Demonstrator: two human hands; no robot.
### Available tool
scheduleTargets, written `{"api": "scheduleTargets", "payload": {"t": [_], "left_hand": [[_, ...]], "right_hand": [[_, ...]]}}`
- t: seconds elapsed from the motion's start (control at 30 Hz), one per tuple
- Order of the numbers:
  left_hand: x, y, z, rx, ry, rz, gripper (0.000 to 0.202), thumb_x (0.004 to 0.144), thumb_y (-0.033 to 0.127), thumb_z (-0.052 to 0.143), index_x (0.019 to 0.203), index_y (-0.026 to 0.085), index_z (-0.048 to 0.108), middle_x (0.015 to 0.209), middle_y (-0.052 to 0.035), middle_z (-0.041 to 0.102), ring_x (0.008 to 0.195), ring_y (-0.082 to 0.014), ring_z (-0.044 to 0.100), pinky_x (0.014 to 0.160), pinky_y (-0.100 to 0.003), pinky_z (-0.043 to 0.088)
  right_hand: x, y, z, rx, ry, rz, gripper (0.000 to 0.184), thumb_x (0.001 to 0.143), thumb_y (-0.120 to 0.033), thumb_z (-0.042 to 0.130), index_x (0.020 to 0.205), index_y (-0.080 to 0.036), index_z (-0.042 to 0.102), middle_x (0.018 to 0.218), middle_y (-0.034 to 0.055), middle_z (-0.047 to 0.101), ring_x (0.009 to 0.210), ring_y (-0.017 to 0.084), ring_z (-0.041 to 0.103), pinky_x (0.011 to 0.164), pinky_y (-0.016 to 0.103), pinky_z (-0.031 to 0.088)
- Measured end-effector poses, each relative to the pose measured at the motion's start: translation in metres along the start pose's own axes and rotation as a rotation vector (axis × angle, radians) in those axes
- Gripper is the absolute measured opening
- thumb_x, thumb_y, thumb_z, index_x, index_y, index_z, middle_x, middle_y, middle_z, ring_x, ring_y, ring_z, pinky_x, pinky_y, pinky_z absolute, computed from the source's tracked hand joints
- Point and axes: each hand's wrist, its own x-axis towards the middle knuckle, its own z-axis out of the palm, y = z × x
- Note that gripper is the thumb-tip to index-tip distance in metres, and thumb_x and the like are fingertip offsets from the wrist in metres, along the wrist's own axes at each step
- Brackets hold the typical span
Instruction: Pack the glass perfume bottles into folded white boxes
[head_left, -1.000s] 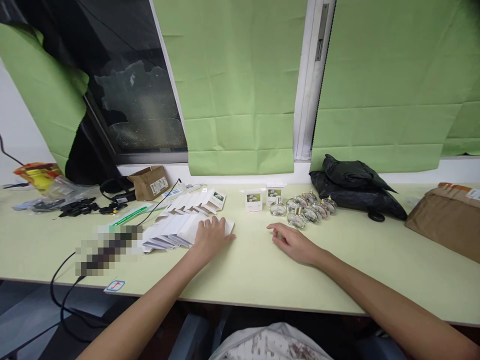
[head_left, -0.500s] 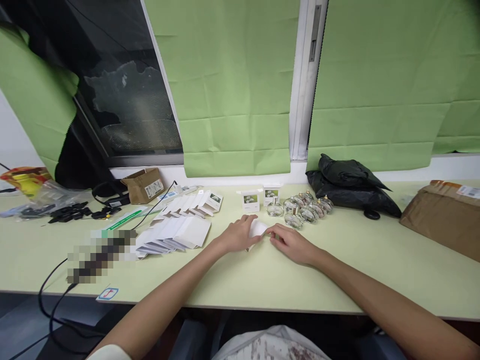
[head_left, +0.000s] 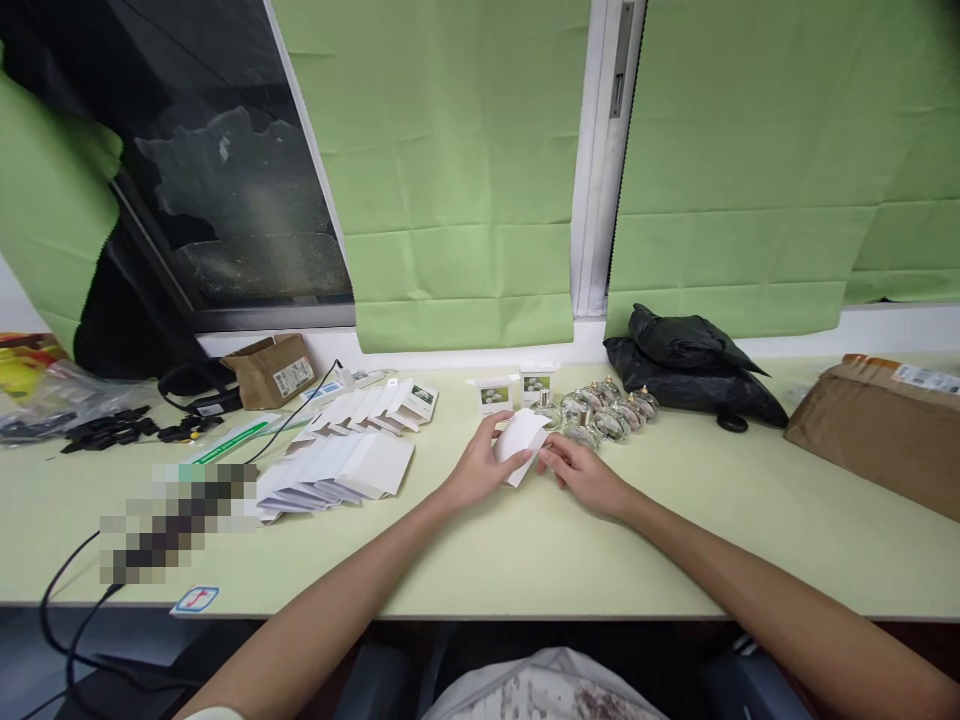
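Note:
A small white cardboard box [head_left: 520,440] is tilted up over the table, its blank side towards me. My left hand [head_left: 484,462] grips it from the left, thumb across the near face and fingers behind. At its right edge my right hand [head_left: 576,472] has its fingers curled, pinching the edge. Just behind stand two white boxes with a flower picture, a left box [head_left: 493,396] and a right box [head_left: 535,386]. Several round glass perfume bottles [head_left: 609,424] stand close together to the right of them, partly behind my hands.
Flattened white boxes [head_left: 375,464] lie in overlapping rows on the left. Beyond them are an open brown carton [head_left: 271,372], cables and black parts [head_left: 112,428]. Black plastic bags [head_left: 690,370] and a large brown cardboard box [head_left: 874,430] occupy the right side.
The white box has been lifted and turned more upright. My left thumb now lies across its near face, and my right fingers have curled in at its edge. The view has shifted slightly right.

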Motion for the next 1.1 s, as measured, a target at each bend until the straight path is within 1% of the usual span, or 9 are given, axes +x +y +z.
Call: {"api": "scheduleTargets", "payload": {"t": [0.23,0.33,0.47,0.53,0.63,0.77,0.9,1.0,1.1], "left_hand": [[-0.005,0.006,0.006,-0.056,-0.032,0.076,0.067,0.092,0.054,0.071,0.148,0.029,0.045,0.155,-0.0122,0.047,0.133,-0.0300,0.053,0.102,-0.042,0.052],[-0.004,0.006,0.005,-0.098,-0.026,0.045,0.064,0.093,0.054,0.068,0.147,0.029,0.045,0.154,-0.0120,0.048,0.133,-0.0296,0.053,0.099,-0.040,0.053],[0.000,0.002,0.002,-0.172,-0.021,-0.043,0.059,0.095,0.057,0.065,0.144,0.029,0.047,0.151,-0.0103,0.051,0.126,-0.0280,0.058,0.092,-0.038,0.055],[0.003,-0.002,0.001,-0.200,-0.003,-0.097,0.059,0.095,0.059,0.064,0.143,0.029,0.047,0.146,-0.0104,0.055,0.119,-0.0268,0.061,0.087,-0.036,0.056],[0.007,-0.007,-0.002,-0.198,0.055,-0.123,0.057,0.094,0.059,0.064,0.139,0.028,0.050,0.147,-0.0095,0.055,0.112,-0.0249,0.062,0.085,-0.035,0.055],[0.009,-0.009,-0.005,-0.173,0.101,-0.124,0.052,0.094,0.058,0.064,0.134,0.028,0.053,0.152,-0.0080,0.051,0.111,-0.0236,0.063,0.085,-0.034,0.054],[0.009,-0.007,-0.005,-0.221,0.105,-0.101,0.049,0.096,0.058,0.060,0.134,0.027,0.054,0.149,-0.0076,0.054,0.106,-0.0225,0.064,0.083,-0.033,0.054],[0.010,-0.006,-0.005,-0.281,0.132,-0.066,0.047,0.096,0.057,0.060,0.131,0.026,0.057,0.144,-0.0080,0.058,0.109,-0.0236,0.064,0.087,-0.034,0.054],[0.012,-0.005,-0.007,-0.343,0.181,-0.074,0.048,0.095,0.057,0.060,0.129,0.023,0.059,0.140,-0.0092,0.061,0.116,-0.0261,0.063,0.091,-0.035,0.053]], "right_hand": [[0.007,0.016,0.001,0.159,0.053,0.052,0.049,0.098,-0.065,0.055,0.114,-0.019,0.059,0.089,0.0038,0.069,0.059,0.013,0.057,0.060,0.030,0.048],[0.006,0.016,0.001,0.200,0.094,0.047,0.052,0.098,-0.062,0.056,0.130,-0.021,0.051,0.086,0.0007,0.064,0.059,0.013,0.058,0.058,0.029,0.048],[0.000,0.002,-0.001,0.071,0.190,-0.036,0.066,0.100,-0.056,0.054,0.157,-0.034,0.028,0.120,0.0077,0.063,0.063,0.013,0.059,0.062,0.034,0.054],[-0.002,-0.006,-0.002,-0.087,0.164,-0.119,0.056,0.103,-0.052,0.050,0.155,-0.035,0.037,0.130,0.0095,0.061,0.068,0.014,0.059,0.071,0.038,0.055],[-0.004,-0.012,-0.003,-0.184,0.121,-0.125,0.047,0.105,-0.050,0.045,0.150,-0.033,0.045,0.128,0.0086,0.063,0.070,0.016,0.059,0.074,0.038,0.054],[-0.003,-0.007,-0.005,-0.199,0.133,-0.067,0.049,0.104,-0.052,0.047,0.147,-0.030,0.043,0.122,0.0086,0.064,0.066,0.015,0.058,0.072,0.036,0.052],[-0.002,-0.003,-0.004,-0.224,0.173,-0.030,0.052,0.100,-0.054,0.055,0.144,-0.029,0.042,0.119,0.0077,0.065,0.066,0.016,0.060,0.073,0.036,0.052],[-0.002,-0.002,-0.003,-0.239,0.204,-0.009,0.055,0.097,-0.050,0.059,0.143,-0.028,0.039,0.117,0.0071,0.067,0.066,0.016,0.061,0.073,0.036,0.051],[-0.002,-0.002,-0.003,-0.204,0.205,-0.023,0.057,0.100,-0.044,0.054,0.151,-0.030,0.032,0.118,0.0067,0.067,0.067,0.016,0.062,0.075,0.036,0.051]]}}
